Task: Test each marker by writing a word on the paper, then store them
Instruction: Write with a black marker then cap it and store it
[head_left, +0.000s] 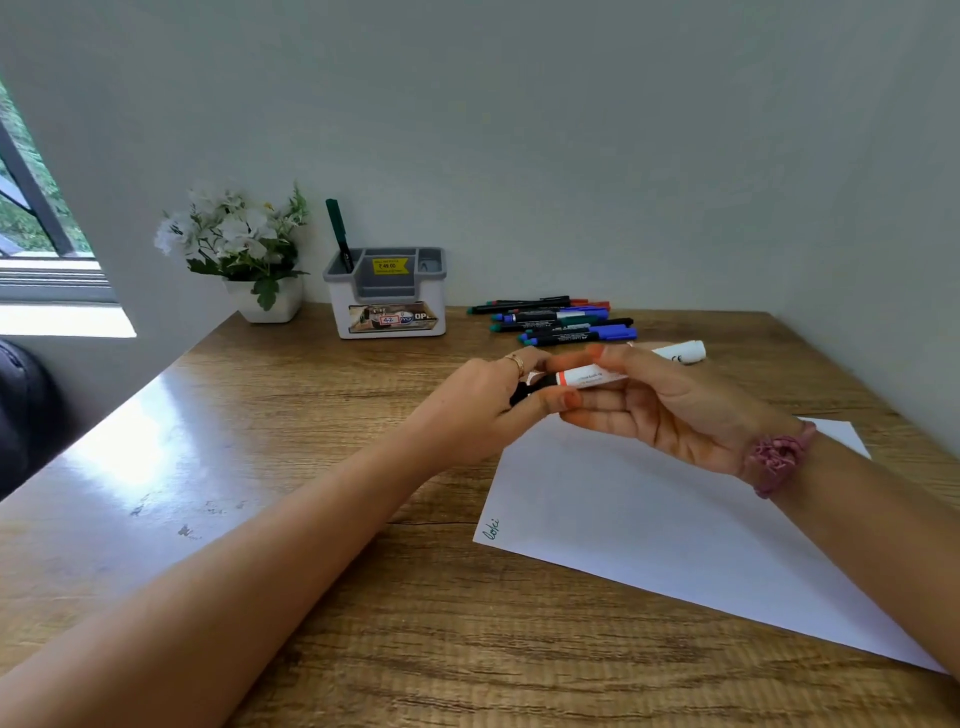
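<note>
A: What sits in the desk organizer (387, 296)?

B: The white and grey organizer stands at the back of the wooden tabletop (311, 519), against the wall. One dark green marker (338, 234) leans upright in its left compartment. Its other compartments look empty, though their depths are hard to see. A potted white flower plant (244, 249) stands just left of the organizer.

A: How are the hands placed?

B: In front and to the right of the organizer, both hands meet above the tabletop. The right hand (670, 410), palm turned up, curls its fingers around the white barrel of a marker (587, 376). The left hand (483, 400) pinches that marker's black cap end between thumb and fingers. A pink band (779, 457) circles the right wrist.

A: How does the held marker look?

B: A white body with an orange ring beside the black cap, lying roughly level.

A: And the rest?

B: A loose pile of markers (561, 322), blue, green, black and orange, lies right of the organizer, with a white marker (683, 353) nearby. A white paper sheet (675, 545) lies beneath the hands, one small green word (491, 530) at its near left corner.
</note>
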